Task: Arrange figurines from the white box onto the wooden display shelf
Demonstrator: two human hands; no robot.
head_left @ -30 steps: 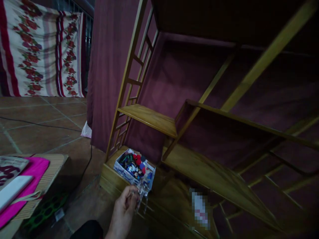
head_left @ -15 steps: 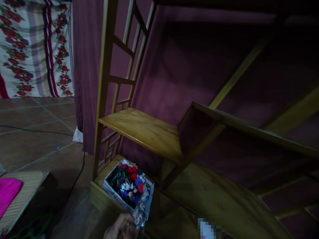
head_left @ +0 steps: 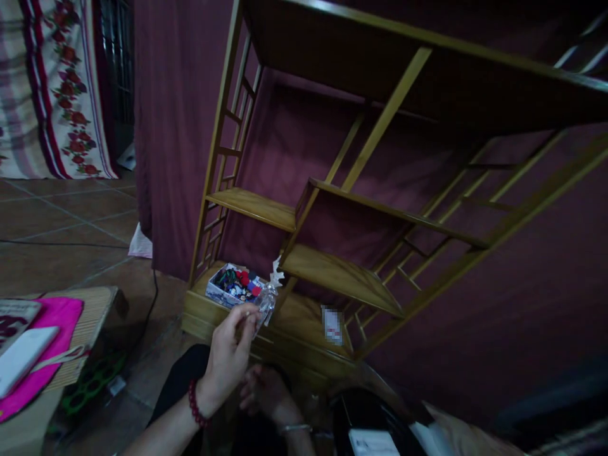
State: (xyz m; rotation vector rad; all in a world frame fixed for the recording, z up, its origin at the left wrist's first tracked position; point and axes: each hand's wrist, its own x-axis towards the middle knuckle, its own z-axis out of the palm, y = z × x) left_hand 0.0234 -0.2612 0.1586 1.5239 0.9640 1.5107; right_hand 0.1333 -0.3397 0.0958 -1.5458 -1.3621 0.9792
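- L hand (head_left: 230,345), wrist in dark-red beads: thumb + fingertips pinch a clear, glassy ornament w/ a branching tip (head_left: 270,294). It's just in front of the white-and-blue cardboard box (head_left: 219,296), overlapping its R end in view; can't tell if they touch.
- R hand (head_left: 270,392), silver-coloured bangle at wrist: nearer the wearer than the box, below L hand. Fingers look loosely curled, but blurry; can't tell if it holds anything.
- Just changed: ornament now shows higher against the box, tip above the rim (½ s ago it overlapped the near R corner). R hand has come into view; camera takes in more to the box's R.
- Meaning: ornament's still gripped, not set down; R hand is now close by, not on the ornament.
- Box itself: on bottom level of the yellow-brown wooden shelf unit (head_left: 251,208), filled w/ small red, blue + dark-green bits.
- Well L of box: bright pink cloth (head_left: 71,310), flat white slab (head_left: 26,358) on it.
- R of box, same level: pixelated pale item (head_left: 332,324), ID unclear.
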